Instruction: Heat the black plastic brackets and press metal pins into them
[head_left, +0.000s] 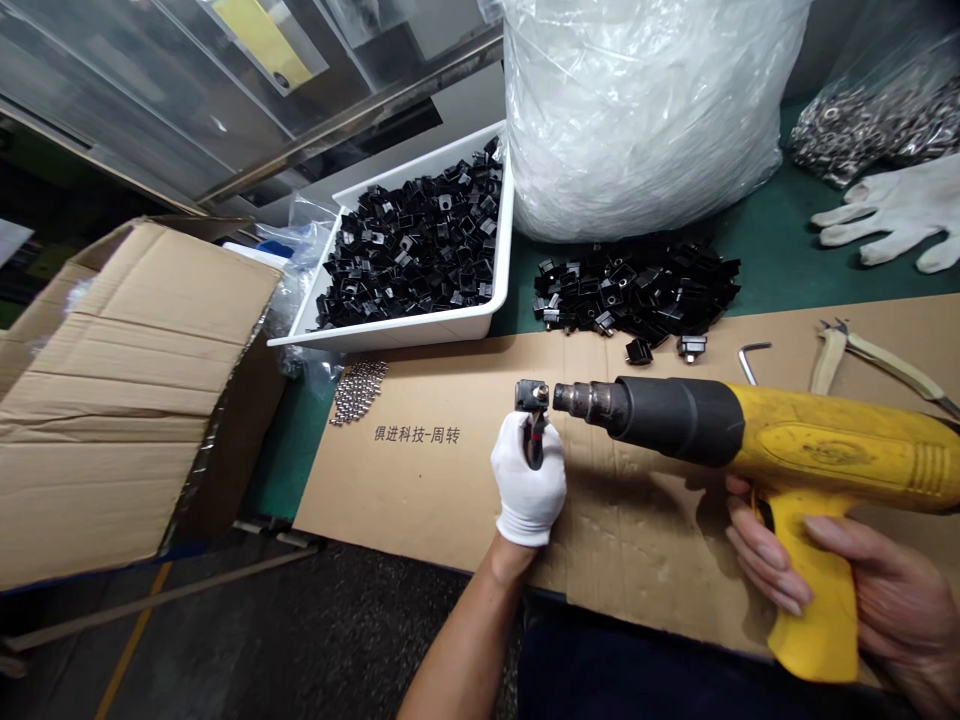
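Observation:
My left hand point(529, 482), in a white glove, is closed on dark-handled pliers point(535, 445). At the tip of the pliers sits a small black part point(531, 394) with a metal piece on it. Bare, my right hand point(840, 570) wraps round the grip of a yellow heat gun point(840, 440). The gun's stepped metal nozzle point(592, 400) points left, a small gap away from the black part.
A white bin point(420, 330) holds many black parts; more lie in a pile point(637, 285). Small metal pieces point(360, 392), a hex key point(752, 360), cutters point(832, 350), a glove point(892, 215), a plastic bag point(645, 110) and a cardboard box point(127, 390) surround the cardboard sheet point(435, 500).

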